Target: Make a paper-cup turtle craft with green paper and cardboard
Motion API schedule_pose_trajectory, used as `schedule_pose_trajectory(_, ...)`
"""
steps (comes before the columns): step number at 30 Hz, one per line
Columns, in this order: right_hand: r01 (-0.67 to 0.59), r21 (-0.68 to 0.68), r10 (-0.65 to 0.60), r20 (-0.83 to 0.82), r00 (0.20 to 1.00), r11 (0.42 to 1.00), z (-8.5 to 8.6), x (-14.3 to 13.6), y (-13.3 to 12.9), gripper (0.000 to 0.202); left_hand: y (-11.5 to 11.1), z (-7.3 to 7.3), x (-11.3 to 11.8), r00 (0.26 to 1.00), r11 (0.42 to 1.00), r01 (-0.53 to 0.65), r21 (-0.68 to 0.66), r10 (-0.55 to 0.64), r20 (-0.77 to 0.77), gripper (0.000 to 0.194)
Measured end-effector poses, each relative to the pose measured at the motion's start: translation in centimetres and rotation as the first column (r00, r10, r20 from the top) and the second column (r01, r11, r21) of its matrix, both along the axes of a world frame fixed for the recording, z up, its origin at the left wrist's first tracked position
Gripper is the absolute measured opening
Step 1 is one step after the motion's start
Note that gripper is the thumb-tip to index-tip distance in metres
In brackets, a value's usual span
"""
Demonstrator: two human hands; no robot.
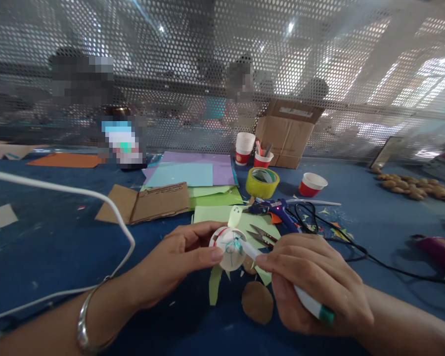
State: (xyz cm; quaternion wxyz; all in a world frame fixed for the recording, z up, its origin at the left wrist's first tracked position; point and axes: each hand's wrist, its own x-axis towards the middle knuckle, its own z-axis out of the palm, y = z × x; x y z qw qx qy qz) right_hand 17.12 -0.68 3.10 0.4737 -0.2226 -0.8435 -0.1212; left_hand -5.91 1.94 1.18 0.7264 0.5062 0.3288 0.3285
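Left hand [185,247]: pinches the cup [232,259] at its left side, thumb in front and fingers behind. Right hand [315,282]: pinches the marker [307,300] between thumb and fingers, its drawing end at the round white face of the cup, its green end pointing near and right.

Work state: green lines, including a loop and crossing strokes, are on the white face; other parts of that face are unmarked. A pale green piece [235,215] with a drawn face projects from the far side of the cup; a green strip [214,289] extends from the near side. How these are fixed cannot be told.

Near, below the cup: a cardboard disc [257,302]. Just beyond and right: snips [261,235] with blades apart, then the glue gun [278,210], its black cord [400,271] looping to the right. These limit free space beside the right hand.

Far side of the counter [170,326]: tape [261,184], coloured sheets [180,174], a cup stack [245,148], a pen cup [263,159], a spare cup [311,185] and a box [287,136]. Left: folded cardboard [163,202] and a white cable [59,184].
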Motion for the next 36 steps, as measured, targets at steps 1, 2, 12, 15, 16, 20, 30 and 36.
schedule_pose_trajectory(1, 0.005, 0.002, -0.005, -0.001, 1.000, 1.000, 0.0, 0.0, 0.0, 0.023, 0.0, -0.1, 0.0, 1.000, 1.000, 0.010, -0.007, -0.010, 0.000, 0.040)
schedule_pose_trajectory(2, 0.012, 0.001, -0.012, -0.005, 1.000, 1.000, 0.0, -0.1, 0.0, 0.023, 0.1, -0.2, 0.0, 1.000, 1.000, 0.019, -0.015, -0.019, -0.003, 0.040)
schedule_pose_trajectory(12, -0.002, -0.005, 0.002, -0.003, 1.000, 1.000, 0.0, 0.1, -0.4, 0.022, 0.2, -0.2, -0.1, 1.000, 0.999, -0.010, -0.032, 0.009, -0.015, 0.043)
schedule_pose_trajectory(15, -0.011, -0.006, 0.011, -0.011, 1.000, 1.000, -0.2, -0.1, -0.5, 0.022, 0.3, -0.2, -0.1, 1.000, 1.000, -0.015, -0.026, 0.014, -0.017, 0.042)
schedule_pose_trajectory(16, -0.010, -0.004, 0.010, -0.023, 1.000, 1.000, -0.2, -0.2, -0.5, 0.022, 0.3, -0.2, 0.0, 1.000, 1.000, -0.008, -0.028, 0.008, -0.013, 0.042)
schedule_pose_trajectory(20, -0.012, 0.007, 0.012, -0.053, 0.999, 1.000, -0.5, -0.5, -0.3, 0.022, 0.3, -0.3, 0.1, 0.999, 0.999, 0.033, -0.038, -0.033, 0.001, 0.041)
schedule_pose_trajectory(30, -0.015, -0.004, 0.015, -0.037, 0.999, 1.000, -0.6, -0.3, -0.4, 0.024, 0.2, -0.3, -0.1, 0.999, 0.998, 0.040, -0.039, -0.039, 0.031, 0.037)
schedule_pose_trajectory(36, -0.025, 0.029, 0.029, -0.134, 0.991, 0.999, -1.5, -0.9, -0.4, 0.020, 0.3, 0.0, -0.2, 1.000, 1.000, -0.007, -0.024, 0.008, 0.023, 0.032)
